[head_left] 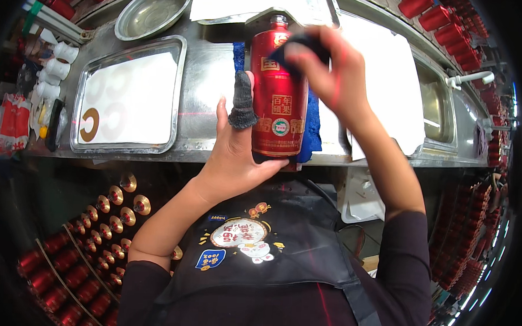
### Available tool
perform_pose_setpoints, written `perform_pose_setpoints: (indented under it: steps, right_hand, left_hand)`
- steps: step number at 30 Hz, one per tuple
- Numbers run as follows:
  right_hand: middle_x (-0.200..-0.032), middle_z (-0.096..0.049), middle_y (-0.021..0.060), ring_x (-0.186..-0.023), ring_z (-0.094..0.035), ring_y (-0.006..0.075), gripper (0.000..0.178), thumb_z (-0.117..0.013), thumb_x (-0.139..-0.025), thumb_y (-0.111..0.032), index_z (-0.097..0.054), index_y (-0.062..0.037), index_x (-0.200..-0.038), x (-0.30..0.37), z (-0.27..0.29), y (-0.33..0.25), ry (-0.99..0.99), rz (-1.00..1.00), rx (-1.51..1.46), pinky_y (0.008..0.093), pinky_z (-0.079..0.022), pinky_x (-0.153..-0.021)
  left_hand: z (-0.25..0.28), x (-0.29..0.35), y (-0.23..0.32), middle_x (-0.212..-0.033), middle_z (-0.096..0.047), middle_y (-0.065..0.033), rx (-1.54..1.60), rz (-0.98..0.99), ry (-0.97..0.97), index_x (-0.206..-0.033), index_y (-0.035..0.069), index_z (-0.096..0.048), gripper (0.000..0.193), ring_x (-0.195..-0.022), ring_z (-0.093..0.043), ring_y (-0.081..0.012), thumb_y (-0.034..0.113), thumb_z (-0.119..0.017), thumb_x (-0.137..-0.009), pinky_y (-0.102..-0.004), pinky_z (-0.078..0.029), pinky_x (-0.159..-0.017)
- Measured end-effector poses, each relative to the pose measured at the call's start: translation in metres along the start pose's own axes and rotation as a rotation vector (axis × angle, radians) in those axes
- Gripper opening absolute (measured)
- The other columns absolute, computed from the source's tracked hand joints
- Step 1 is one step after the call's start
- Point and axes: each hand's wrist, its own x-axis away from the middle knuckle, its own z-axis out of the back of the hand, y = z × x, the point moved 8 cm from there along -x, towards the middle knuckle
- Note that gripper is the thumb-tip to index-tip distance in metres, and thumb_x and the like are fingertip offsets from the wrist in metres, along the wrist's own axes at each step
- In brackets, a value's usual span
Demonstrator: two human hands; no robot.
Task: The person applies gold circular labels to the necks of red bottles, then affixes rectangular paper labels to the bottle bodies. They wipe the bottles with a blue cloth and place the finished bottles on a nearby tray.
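A glossy red bottle [278, 111] with gold lettering and a bare screw neck stands upright in front of me at the counter's edge. My left hand [235, 144] grips its lower left side, thumb near the base. A dark grey knitted cover is on one finger [244, 101] of that hand, pointing up along the bottle. Against the bottle's upper right side, my right hand [340, 73] holds a dark, cloth-like piece [306, 51], smeared by motion. The bottle's far side is hidden. A blue cloth [312, 127] lies flat underneath.
To the left, a metal tray [176, 95] bears a white sheet with a gold C-shaped decal [90, 124]; a steel bowl [154, 11] stands behind. White paper [392, 81] and a sink [438, 106] are at right. Many red bottles [64, 277] with gold collars stand at lower left.
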Motion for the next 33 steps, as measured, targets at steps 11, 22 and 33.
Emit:
perform_pose_setpoints:
  steps: [11, 22, 33]
  right_hand:
    - [-0.080, -0.063, 0.0095, -0.067, -0.063, 0.0220, 0.026, -0.080, -0.075, -0.001, -0.069, -0.0023, -0.098, 0.129, -0.014, 0.012, 0.087, -0.033, -0.119, 0.0310, -0.052, -0.063]
    - [-0.082, -0.064, 0.0104, -0.074, -0.062, 0.0145, 0.021, -0.078, -0.084, -0.007, -0.062, 0.0003, -0.097, 0.114, -0.005, -0.003, 0.190, -0.077, -0.180, 0.0295, -0.049, -0.065]
    - [-0.079, -0.067, 0.0057, -0.069, -0.062, 0.0110, 0.016, -0.074, -0.090, -0.010, -0.062, -0.0003, -0.096, 0.118, 0.007, 0.039, 0.441, -0.441, -0.348, 0.0268, -0.050, -0.061]
  left_hand:
    - [0.007, -0.005, -0.001, -0.150, -0.041, -0.0237, -0.040, -0.048, 0.106, -0.158, -0.002, -0.002, 0.128, -0.133, -0.051, -0.0310, 0.019, -0.091, -0.069, -0.0404, -0.041, -0.111]
    - [0.012, 0.001, -0.020, -0.157, -0.032, -0.0248, -0.193, -0.062, -0.044, -0.157, -0.002, -0.009, 0.120, -0.149, -0.027, -0.0374, 0.026, -0.087, -0.070, -0.0517, -0.009, -0.121]
    - [0.012, 0.006, -0.028, -0.154, -0.041, -0.0245, -0.382, -0.012, 0.046, -0.154, -0.001, -0.020, 0.115, -0.151, -0.025, -0.0361, 0.032, -0.090, -0.069, -0.0535, -0.006, -0.121]
